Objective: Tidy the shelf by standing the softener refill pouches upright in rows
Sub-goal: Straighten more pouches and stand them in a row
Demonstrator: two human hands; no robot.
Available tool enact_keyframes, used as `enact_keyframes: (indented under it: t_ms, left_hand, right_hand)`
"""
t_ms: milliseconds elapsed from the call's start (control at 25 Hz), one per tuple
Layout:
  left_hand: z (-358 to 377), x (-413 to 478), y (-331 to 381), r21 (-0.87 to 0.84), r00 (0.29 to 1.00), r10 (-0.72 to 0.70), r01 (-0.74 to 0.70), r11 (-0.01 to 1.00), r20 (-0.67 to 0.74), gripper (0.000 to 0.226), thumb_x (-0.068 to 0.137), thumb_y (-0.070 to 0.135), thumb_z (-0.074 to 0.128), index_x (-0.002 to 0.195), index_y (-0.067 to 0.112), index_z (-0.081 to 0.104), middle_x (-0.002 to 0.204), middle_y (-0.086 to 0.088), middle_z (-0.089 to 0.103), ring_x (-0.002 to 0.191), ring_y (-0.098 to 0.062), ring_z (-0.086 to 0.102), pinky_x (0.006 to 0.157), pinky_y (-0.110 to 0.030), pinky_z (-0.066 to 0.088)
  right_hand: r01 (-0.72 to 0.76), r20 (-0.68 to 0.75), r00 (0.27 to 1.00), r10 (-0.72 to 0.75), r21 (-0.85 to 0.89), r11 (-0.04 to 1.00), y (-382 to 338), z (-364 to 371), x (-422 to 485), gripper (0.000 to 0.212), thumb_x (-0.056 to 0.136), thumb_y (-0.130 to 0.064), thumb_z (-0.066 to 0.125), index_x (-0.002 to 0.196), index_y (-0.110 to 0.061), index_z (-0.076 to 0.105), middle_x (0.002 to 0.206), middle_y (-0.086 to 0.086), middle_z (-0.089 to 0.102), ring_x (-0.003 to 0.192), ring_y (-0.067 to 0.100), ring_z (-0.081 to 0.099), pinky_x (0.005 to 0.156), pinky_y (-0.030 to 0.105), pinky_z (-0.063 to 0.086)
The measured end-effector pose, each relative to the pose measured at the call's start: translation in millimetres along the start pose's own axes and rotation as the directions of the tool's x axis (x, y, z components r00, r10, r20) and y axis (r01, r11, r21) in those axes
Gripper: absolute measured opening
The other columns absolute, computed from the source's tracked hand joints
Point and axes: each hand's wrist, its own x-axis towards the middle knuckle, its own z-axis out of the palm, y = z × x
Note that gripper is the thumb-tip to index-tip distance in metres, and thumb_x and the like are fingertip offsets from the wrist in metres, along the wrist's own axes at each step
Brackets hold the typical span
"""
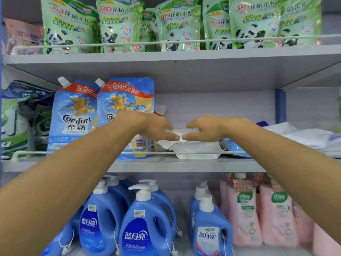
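Two blue Comfort softener pouches point(73, 115) point(127, 97) stand upright at the left of the middle shelf. A pouch lies flat point(195, 148) in the shelf's middle, its white underside toward me, on top of others lying flat. My left hand point(156, 126) and right hand point(204, 128) reach in side by side over it. Their fingertips meet at its top edge and pinch it, thumbs underneath. More flat pouches point(304, 135) lie to the right, partly behind my right forearm.
A white wire rail point(73, 153) runs along the middle shelf's front edge. Green panda pouches point(121, 23) fill the top shelf. Blue pump bottles point(145, 228) and pink pouches point(243, 215) stand on the bottom shelf. A green and black bag point(22, 117) sits far left.
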Motion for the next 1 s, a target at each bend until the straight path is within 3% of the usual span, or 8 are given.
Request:
enact_keyframes:
  t_ms: [120, 280, 400, 560, 640, 760, 880, 1000]
  left_hand:
    - [4.4, 17.2, 2.9, -0.088, 0.999, 0.037, -0.039, 0.995, -0.026, 0.072, 0.099, 0.071, 0.043, 0.158, 0.028, 0.042, 0.158, 0.003, 0.047, 0.141, -0.024, 0.047, 0.120, -0.044, 0.037]
    - [13.9, 35.2, -7.3, -0.156, 0.998, 0.050, -0.056, 0.986, -0.043, 0.073, 0.099, 0.070, 0.045, 0.157, 0.025, 0.043, 0.149, 0.002, 0.052, 0.133, -0.024, 0.052, 0.114, -0.041, 0.043]
    - [23.9, 46.7, -16.0, -0.194, 0.997, 0.053, -0.062, 0.979, -0.050, 0.062, 0.100, 0.066, 0.048, 0.142, 0.023, 0.057, 0.125, 0.002, 0.063, 0.116, -0.023, 0.060, 0.104, -0.042, 0.051]
    - [39.7, 65.1, -22.4, -0.354, 0.993, 0.052, -0.085, 0.931, -0.102, 0.052, 0.097, 0.065, 0.056, 0.125, 0.022, 0.063, 0.115, -0.001, 0.065, 0.105, -0.020, 0.063, 0.086, -0.033, 0.053]
    - [50.8, 73.4, -27.5, -0.500, 0.989, 0.058, -0.117, 0.858, -0.133, 0.048, 0.093, 0.064, 0.065, 0.118, 0.022, 0.066, 0.110, -0.001, 0.066, 0.099, -0.018, 0.064, 0.077, -0.029, 0.052]
    - [61.8, 77.6, -34.9, -0.635, 0.976, 0.071, -0.188, 0.749, -0.206, 0.044, 0.087, 0.062, 0.074, 0.109, 0.023, 0.074, 0.104, -0.002, 0.071, 0.098, -0.023, 0.068, 0.079, -0.037, 0.058]
    - [63.6, 73.3, -33.5, -0.605, 0.969, 0.051, -0.191, 0.773, -0.241, 0.050, 0.085, 0.067, 0.072, 0.105, 0.022, 0.079, 0.099, -0.004, 0.076, 0.096, -0.025, 0.071, 0.087, -0.047, 0.060]
    - [61.0, 66.2, -26.1, -0.577, 0.959, 0.051, -0.209, 0.789, -0.278, 0.055, 0.082, 0.071, 0.069, 0.102, 0.020, 0.078, 0.096, -0.007, 0.077, 0.091, -0.024, 0.071, 0.083, -0.045, 0.059]
  right_hand:
    - [-0.040, -0.010, 0.999, 0.041, 0.038, 0.998, 21.4, 3.7, -6.7, 0.076, 0.101, -0.065, 0.042, 0.158, -0.014, 0.039, 0.160, 0.003, 0.046, 0.150, 0.026, 0.037, 0.121, 0.042, 0.031]
    - [-0.012, -0.087, 0.996, 0.022, 0.112, 0.994, 26.9, 11.0, -0.8, 0.069, 0.102, -0.062, 0.044, 0.142, -0.007, 0.056, 0.144, 0.010, 0.061, 0.134, 0.032, 0.052, 0.112, 0.048, 0.042]
    - [0.011, -0.105, 0.994, 0.005, 0.157, 0.988, 22.3, 19.4, 6.8, 0.059, 0.102, -0.056, 0.048, 0.126, -0.006, 0.067, 0.126, 0.013, 0.068, 0.117, 0.033, 0.061, 0.100, 0.050, 0.050]
    - [0.023, -0.113, 0.994, 0.004, 0.239, 0.971, 22.9, 34.3, 21.7, 0.047, 0.101, -0.054, 0.054, 0.114, -0.011, 0.071, 0.103, 0.009, 0.071, 0.096, 0.028, 0.063, 0.084, 0.041, 0.053]
    - [0.029, -0.136, 0.991, 0.010, 0.283, 0.959, 25.0, 38.6, 27.3, 0.049, 0.099, -0.054, 0.058, 0.105, -0.008, 0.073, 0.093, 0.011, 0.070, 0.084, 0.025, 0.059, 0.073, 0.037, 0.047]
    - [0.013, -0.154, 0.987, 0.042, 0.340, 0.940, 25.7, 41.3, 27.2, 0.050, 0.098, -0.051, 0.062, 0.081, -0.004, 0.068, 0.071, 0.007, 0.054, 0.066, 0.021, 0.046, 0.061, 0.034, 0.037]
    - [-0.001, -0.211, 0.974, 0.084, 0.368, 0.930, 24.7, 42.8, 24.6, 0.049, 0.101, -0.038, 0.061, 0.063, -0.008, 0.052, 0.060, 0.003, 0.039, 0.059, 0.020, 0.034, 0.059, 0.034, 0.031]
    - [0.011, -0.263, 0.961, 0.086, 0.347, 0.938, 27.0, 40.5, 16.5, 0.048, 0.102, -0.031, 0.059, 0.067, 0.001, 0.052, 0.061, 0.004, 0.035, 0.061, 0.020, 0.029, 0.059, 0.035, 0.029]
